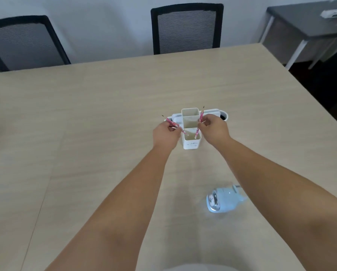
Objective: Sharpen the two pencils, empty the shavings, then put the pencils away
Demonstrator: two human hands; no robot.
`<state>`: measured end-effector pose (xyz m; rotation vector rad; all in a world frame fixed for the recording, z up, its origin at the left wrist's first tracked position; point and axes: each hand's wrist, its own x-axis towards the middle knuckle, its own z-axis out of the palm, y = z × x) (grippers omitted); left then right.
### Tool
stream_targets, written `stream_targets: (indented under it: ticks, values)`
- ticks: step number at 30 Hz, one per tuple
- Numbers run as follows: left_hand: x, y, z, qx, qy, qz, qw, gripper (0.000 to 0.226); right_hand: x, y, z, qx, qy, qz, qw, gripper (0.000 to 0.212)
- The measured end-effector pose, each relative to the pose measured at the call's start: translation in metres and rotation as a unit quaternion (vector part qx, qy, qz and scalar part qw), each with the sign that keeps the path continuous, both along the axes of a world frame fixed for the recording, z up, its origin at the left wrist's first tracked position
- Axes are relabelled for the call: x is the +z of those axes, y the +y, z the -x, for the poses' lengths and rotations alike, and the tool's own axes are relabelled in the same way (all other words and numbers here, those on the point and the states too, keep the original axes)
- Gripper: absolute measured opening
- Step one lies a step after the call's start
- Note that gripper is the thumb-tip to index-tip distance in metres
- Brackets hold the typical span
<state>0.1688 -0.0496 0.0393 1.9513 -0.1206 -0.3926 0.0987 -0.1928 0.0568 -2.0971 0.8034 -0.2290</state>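
Head view shows two pink pencils held over a white pencil holder [190, 142] in the middle of the counter [85, 114]. The left pencil [173, 124] is pinched in the fingers of the left hand [165, 134], leaning left with its sharp tip up and its lower end at the holder's near compartment. The right pencil [199, 123] is pinched by the right hand [214, 130], nearly upright, tip up, its lower end inside that same compartment. A white tray [212, 112] sits just behind the holder. A pale blue sharpener [222, 199] stands well apart, nearer the person. Two black chairs [187, 28] stand at the far edge.
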Motion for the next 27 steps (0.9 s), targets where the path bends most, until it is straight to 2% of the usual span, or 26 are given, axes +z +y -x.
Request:
stream_targets:
  ticks: [2, 10, 16, 18, 21, 25, 27]
  values:
    - [-0.009, -0.008, -0.002, -0.005, -0.003, -0.018, 1.0, 0.015, -0.007, -0.004, -0.001, 0.005, 0.003, 0.007, 1.0, 0.02]
    - [-0.014, -0.025, -0.002, -0.043, -0.028, -0.112, 0.992, 0.015, -0.017, -0.012, -0.01, 0.022, 0.012, 0.065, 0.998, 0.016]
    - [-0.017, -0.024, 0.001, -0.053, -0.025, -0.182, 0.982, 0.041, -0.025, -0.013, -0.015, 0.079, 0.093, 0.121, 0.985, 0.024]
    - [-0.018, -0.02, 0.004, -0.051, -0.008, -0.17, 0.984, 0.037, -0.026, -0.011, -0.016, 0.091, 0.108, 0.123, 0.982, 0.028]
    - [-0.017, -0.009, 0.014, -0.036, 0.02, -0.137, 0.99, 0.021, -0.027, -0.008, -0.014, 0.105, 0.123, 0.121, 0.979, 0.028]
    - [-0.019, 0.012, 0.025, -0.026, 0.032, -0.126, 0.991, 0.021, -0.023, -0.004, -0.007, 0.104, 0.115, 0.095, 0.983, 0.026]
    - [-0.02, 0.021, 0.032, -0.004, 0.038, -0.112, 0.993, 0.027, -0.025, -0.004, 0.002, 0.092, 0.113, 0.094, 0.985, 0.017]
